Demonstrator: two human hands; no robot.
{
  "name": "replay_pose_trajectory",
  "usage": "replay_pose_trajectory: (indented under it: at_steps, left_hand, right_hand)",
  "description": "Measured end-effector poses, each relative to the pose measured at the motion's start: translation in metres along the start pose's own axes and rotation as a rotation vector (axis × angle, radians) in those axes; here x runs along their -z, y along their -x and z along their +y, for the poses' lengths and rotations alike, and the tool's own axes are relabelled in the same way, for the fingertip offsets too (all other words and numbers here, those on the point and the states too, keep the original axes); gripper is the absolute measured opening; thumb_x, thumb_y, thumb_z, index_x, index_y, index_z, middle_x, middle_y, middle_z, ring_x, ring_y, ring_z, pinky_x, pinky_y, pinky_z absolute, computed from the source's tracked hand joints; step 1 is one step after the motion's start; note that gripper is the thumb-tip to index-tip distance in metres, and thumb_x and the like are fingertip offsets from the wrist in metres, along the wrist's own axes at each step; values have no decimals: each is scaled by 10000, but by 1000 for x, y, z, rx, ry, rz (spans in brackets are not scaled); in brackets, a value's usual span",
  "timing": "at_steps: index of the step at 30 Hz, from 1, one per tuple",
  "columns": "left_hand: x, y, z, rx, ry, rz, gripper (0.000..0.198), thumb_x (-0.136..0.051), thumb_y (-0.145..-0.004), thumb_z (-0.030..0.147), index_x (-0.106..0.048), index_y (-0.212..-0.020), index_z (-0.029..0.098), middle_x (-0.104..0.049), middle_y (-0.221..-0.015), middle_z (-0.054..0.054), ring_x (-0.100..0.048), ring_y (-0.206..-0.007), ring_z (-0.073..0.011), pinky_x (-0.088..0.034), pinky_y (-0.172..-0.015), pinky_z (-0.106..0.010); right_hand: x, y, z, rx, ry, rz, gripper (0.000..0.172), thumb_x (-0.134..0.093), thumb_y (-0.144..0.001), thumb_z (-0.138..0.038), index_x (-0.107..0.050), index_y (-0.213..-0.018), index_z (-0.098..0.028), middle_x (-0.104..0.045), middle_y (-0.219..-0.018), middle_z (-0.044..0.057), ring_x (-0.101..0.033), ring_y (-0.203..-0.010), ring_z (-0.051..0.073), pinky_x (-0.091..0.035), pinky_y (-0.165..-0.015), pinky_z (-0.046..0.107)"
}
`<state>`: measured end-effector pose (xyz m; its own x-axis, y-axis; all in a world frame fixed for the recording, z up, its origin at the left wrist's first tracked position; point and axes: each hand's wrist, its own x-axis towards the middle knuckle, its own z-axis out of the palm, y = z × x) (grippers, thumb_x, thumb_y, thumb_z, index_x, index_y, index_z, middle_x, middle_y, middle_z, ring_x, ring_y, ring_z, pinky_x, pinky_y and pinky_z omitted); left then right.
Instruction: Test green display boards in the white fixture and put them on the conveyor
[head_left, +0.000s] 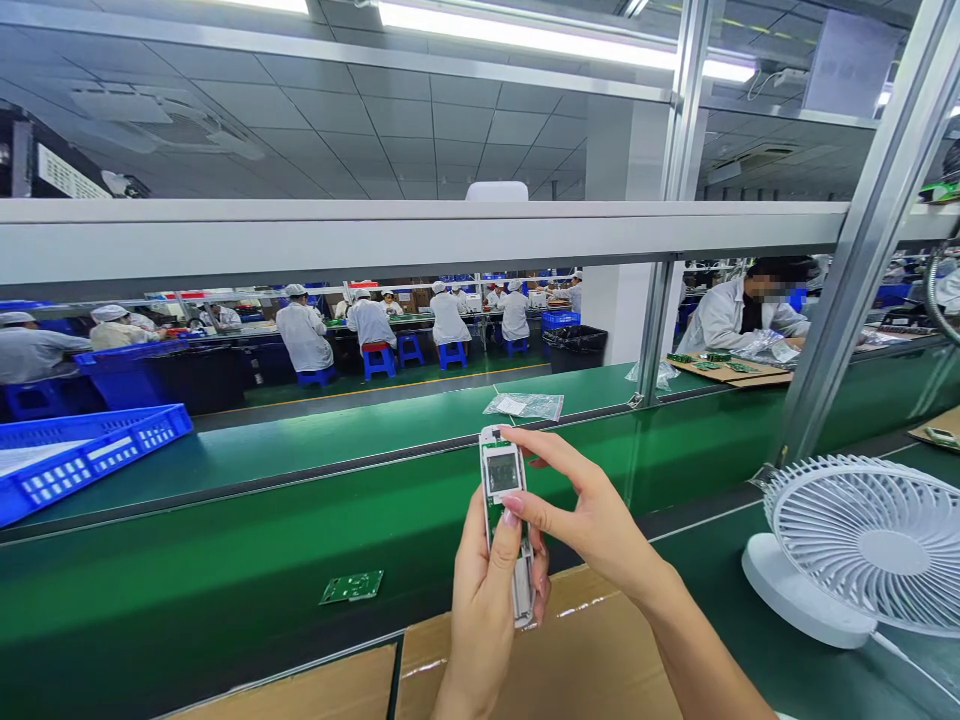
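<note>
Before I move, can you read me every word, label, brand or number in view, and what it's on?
No text is legible.
Handheld device: nothing readable.
Loose circuit board: any markings too small to read.
White slip at the plastic bag: too blurred.
Blue crate: nothing readable.

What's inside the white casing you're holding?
The white casing holds a green circuit board, with a square screen toward the top. The left hand and right hand cover part of the board; what lies under them or beneath it can't be seen.
</note>
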<state>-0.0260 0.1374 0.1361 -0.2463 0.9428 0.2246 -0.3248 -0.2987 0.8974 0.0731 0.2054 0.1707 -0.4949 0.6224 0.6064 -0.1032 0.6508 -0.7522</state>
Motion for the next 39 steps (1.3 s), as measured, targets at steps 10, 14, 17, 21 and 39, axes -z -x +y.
replay_pose_trajectory:
  at_steps: [10, 14, 17, 21, 39]
  left_hand:
    - [13, -17, -8, 108, -139, 82, 434, -554, -806, 459, -434, -1149, 222, -482, -675, 43, -415, -385, -73, -364, -326, -192]
    - [29, -26, -23, 164, -225, 158, 564, -591, -761, 488, -395, -1211, 210, -504, -616, 48, -438, -374, -90, -368, -341, -195]
    - [43, -32, -34, 171, -360, 212, 685, -617, -734, 491, -331, -1282, 196, -490, -502, 67, -446, -332, -115, -333, -330, -186]
    - [56, -37, -38, 132, -382, 307, 671, -599, -735, 403, -308, -1285, 152, -493, -466, 66, -450, -329, -126, -336, -341, -189]
    - [64, -31, -16, 156, 44, 468, 413, -610, -780, 165, -489, -1157, 285, -563, -1203, -49, -639, -721, -142, -527, -579, -268]
  right_hand:
    - [-9, -7, 39, -83, 2, 81, 381, -681, -748, -347, -602, -1116, -294, -478, -1337, 11, -243, -1361, 228, -207, -1122, 438]
    - [-20, -11, 65, -151, -157, 105, 332, -696, -718, -359, -623, -1010, -220, -613, -1149, 56, -482, -1185, 245, -342, -1030, 416]
    - [-27, -11, 96, -236, -318, 205, 352, -674, -718, -390, -611, -980, -163, -678, -860, 58, -621, -819, 197, -477, -802, 334]
    - [-32, -1, 151, -383, -118, 381, 430, -567, -742, -451, -604, -1011, -118, -662, -773, 68, -607, -716, 187, -479, -684, 295]
    - [-39, 20, 200, -537, 335, 279, 469, -405, -796, -191, -523, -1246, -135, -620, -1146, 120, -583, -1044, 257, -429, -928, 406]
